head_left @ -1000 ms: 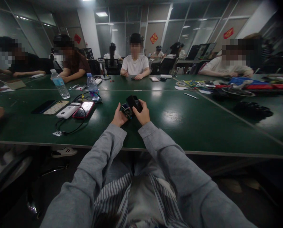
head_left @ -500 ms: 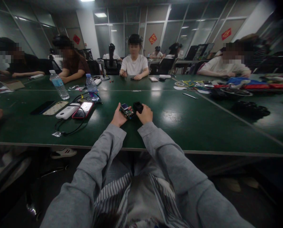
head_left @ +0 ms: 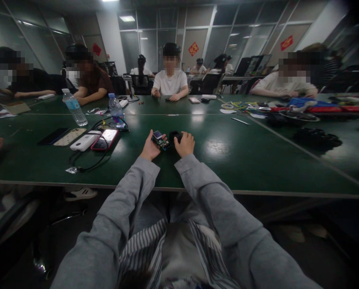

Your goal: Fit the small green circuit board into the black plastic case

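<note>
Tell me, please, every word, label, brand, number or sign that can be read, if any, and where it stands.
No text is readable.
Red signs: marks too blurred.
Bottle label: too blurred.
White device: mark too small.
Phone screen: too blurred.
Board screen: nothing legible.

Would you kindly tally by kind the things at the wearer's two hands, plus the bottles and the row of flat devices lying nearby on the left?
Circuit board: 1
Black case: 1
Bottles: 2 (tilted, upright)
Phone-like slabs: 3 (dark, cream-patterned, red-edged)
White device, perhaps a power bank: 1
Total: 8
</note>
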Demonstrator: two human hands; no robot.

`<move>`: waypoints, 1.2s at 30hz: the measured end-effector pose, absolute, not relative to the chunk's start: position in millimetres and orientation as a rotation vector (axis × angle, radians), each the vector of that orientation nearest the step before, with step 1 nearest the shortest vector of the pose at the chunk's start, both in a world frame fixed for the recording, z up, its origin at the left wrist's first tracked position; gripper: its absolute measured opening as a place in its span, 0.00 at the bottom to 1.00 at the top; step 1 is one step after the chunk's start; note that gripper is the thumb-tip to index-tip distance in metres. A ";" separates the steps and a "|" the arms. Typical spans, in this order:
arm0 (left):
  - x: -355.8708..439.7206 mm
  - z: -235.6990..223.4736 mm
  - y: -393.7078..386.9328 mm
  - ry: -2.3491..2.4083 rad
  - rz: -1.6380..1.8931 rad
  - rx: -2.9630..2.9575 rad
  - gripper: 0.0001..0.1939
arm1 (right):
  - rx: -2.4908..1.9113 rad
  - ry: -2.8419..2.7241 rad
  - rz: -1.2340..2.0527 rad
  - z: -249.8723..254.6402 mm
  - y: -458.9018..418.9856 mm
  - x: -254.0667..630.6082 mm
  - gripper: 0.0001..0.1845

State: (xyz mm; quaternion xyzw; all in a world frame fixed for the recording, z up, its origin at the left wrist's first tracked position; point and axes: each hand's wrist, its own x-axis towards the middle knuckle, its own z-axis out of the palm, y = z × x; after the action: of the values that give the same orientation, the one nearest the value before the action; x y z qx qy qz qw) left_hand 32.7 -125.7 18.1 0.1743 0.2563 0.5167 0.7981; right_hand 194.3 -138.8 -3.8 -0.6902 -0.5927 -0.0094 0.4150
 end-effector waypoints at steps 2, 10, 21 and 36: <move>32.5 18.0 -125.7 0.552 1.116 0.370 0.22 | -1.715 -1.483 -0.007 -3.8 -138.2 194.6 0.22; 32.1 17.0 -125.6 0.535 1.131 0.358 0.21 | -1.707 -1.469 -0.003 -6.8 -138.2 192.9 0.20; 31.2 13.4 -123.3 0.516 1.145 0.351 0.22 | -1.737 -1.527 0.045 -6.3 -136.5 195.3 0.25; 29.7 10.5 -124.0 0.480 1.104 0.399 0.30 | -1.187 -1.384 0.132 8.3 -150.6 171.2 0.26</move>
State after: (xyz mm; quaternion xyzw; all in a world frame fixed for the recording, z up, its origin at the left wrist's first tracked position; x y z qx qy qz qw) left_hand 29.7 -124.0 10.5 0.1863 0.2242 0.5158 0.8056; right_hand 171.2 -150.6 8.3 -0.5143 -0.5997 0.0572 0.6104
